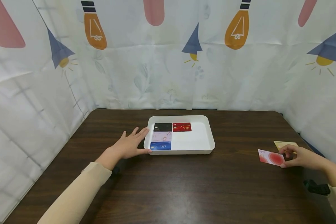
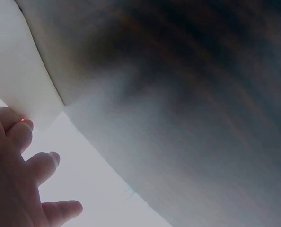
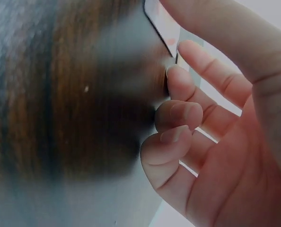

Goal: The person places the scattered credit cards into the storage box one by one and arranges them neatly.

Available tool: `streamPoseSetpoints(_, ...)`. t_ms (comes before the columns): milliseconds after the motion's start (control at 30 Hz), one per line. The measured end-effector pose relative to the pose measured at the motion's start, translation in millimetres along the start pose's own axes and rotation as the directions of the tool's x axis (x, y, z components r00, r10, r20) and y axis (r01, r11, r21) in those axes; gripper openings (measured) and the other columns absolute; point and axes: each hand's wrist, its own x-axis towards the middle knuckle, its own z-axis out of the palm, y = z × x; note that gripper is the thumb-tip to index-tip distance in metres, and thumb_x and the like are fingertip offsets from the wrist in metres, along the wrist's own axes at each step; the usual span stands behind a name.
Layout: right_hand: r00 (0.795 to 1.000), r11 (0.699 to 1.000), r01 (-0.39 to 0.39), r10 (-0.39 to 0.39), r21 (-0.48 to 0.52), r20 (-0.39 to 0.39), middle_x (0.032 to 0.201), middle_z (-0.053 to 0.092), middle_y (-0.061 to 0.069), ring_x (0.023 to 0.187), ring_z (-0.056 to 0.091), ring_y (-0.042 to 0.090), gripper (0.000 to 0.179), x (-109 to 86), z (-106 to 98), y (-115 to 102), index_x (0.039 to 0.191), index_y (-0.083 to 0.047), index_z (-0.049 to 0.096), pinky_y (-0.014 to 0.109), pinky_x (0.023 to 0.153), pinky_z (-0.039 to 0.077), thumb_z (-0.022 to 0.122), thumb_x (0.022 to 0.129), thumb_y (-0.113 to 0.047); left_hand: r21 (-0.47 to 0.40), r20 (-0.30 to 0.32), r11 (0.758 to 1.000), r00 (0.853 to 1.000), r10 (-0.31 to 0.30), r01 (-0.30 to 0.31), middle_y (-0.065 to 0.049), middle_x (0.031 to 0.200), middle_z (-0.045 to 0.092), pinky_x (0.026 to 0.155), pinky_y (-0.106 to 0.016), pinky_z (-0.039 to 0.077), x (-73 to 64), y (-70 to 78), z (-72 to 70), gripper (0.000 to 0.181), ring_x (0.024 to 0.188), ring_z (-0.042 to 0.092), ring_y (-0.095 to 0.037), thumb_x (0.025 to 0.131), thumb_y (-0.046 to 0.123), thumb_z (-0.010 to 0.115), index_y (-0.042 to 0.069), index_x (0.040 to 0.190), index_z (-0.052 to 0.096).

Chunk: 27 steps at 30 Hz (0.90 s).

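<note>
My left hand (image 1: 130, 145) has its fingers spread and touches the left side of the white tray (image 1: 193, 152). Inside the tray, a black card (image 1: 163, 127), a pink flowered card (image 1: 161, 136) and a blue VIP card (image 1: 160, 146) form a column on the left. Beside the black one lies a red VIP card (image 1: 182, 127). Over on the right, my right hand (image 1: 303, 158) pinches a white card with pink-red circles (image 1: 271, 157) between thumb and fingers. A pale yellow card (image 1: 285, 144) lies just behind that hand, partly hidden by it.
The dark wooden table (image 1: 184, 186) carries the tray near its back edge. A white curtain (image 1: 162, 77) printed with lamps and bulbs hangs behind the table and along both sides.
</note>
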Motion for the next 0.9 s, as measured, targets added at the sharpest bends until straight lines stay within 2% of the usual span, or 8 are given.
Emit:
streamPoseSetpoints(133, 0.997, 0.994, -0.071, 0.071, -0.078, -0.006, 0.091, 0.043, 0.003, 0.077, 0.039, 0.002, 0.043, -0.7, -3.9, -2.4, 0.108, 0.005, 0.056, 0.025, 0.062, 0.037, 0.086, 0.082, -0.01, -0.005, 0.001, 1.0, 1.0, 0.0, 0.0, -0.01, 0.17, 0.02, 0.113, -0.077, 0.007, 0.3, 0.3, 0.6, 0.102, 0.154, 0.013, -0.043, 0.092, 0.069, 0.06, 0.013, 0.166, 0.018)
streamPoseSetpoints(300, 0.997, 0.99, -0.078, 0.077, -0.116, -0.01, 0.088, 0.043, 0.002, 0.076, 0.04, 0.002, 0.039, -1.5, -5.8, -1.7, 0.105, 0.004, 0.058, 0.026, 0.063, 0.033, 0.086, 0.083, -0.011, 0.001, 0.001, 1.0, 1.0, -0.003, 0.003, -0.01, 0.17, 0.019, 0.113, -0.076, 0.007, -0.1, -0.2, 0.7, 0.102, 0.154, 0.014, -0.042, 0.092, 0.07, 0.06, 0.013, 0.166, 0.018)
streamPoseSetpoints(533, 0.999, 0.997, -0.054, 0.054, -0.049, 0.004, 0.092, 0.047, 0.004, 0.077, 0.041, 0.003, 0.043, -0.9, -4.7, 1.8, 0.112, 0.007, 0.054, 0.026, 0.063, 0.035, 0.084, 0.084, -0.007, -0.003, 0.001, 1.0, 1.0, 0.005, -0.005, -0.01, 0.17, 0.02, 0.113, -0.077, 0.007, 1.1, -0.7, 1.6, 0.101, 0.154, 0.014, -0.042, 0.093, 0.069, 0.06, 0.012, 0.166, 0.018)
streamPoseSetpoints(733, 1.0, 1.0, 0.004, -0.004, -0.005, 0.005, 0.091, 0.045, 0.002, 0.076, 0.041, 0.005, 0.035, 0.2, -4.9, 3.2, 0.105, 0.007, 0.056, 0.025, 0.061, 0.037, 0.082, 0.083, -0.001, 0.003, -0.002, 1.0, 1.0, 0.006, -0.006, -0.01, 0.17, 0.02, 0.113, -0.077, 0.008, 1.4, -0.8, 2.2, 0.101, 0.154, 0.014, -0.042, 0.093, 0.069, 0.061, 0.012, 0.166, 0.018)
streamPoseSetpoints(900, 1.0, 1.0, -0.004, 0.004, -0.002, 0.025, 0.091, 0.043, 0.0, 0.077, 0.04, 0.005, 0.032, 0.9, -5.9, 2.1, 0.105, 0.005, 0.057, 0.025, 0.061, 0.036, 0.081, 0.085, -0.003, 0.005, -0.005, 1.0, 1.0, 0.008, -0.008, -0.01, 0.169, 0.02, 0.113, -0.077, 0.007, 1.5, -1.1, 2.4, 0.101, 0.154, 0.014, -0.042, 0.093, 0.069, 0.061, 0.012, 0.165, 0.019)
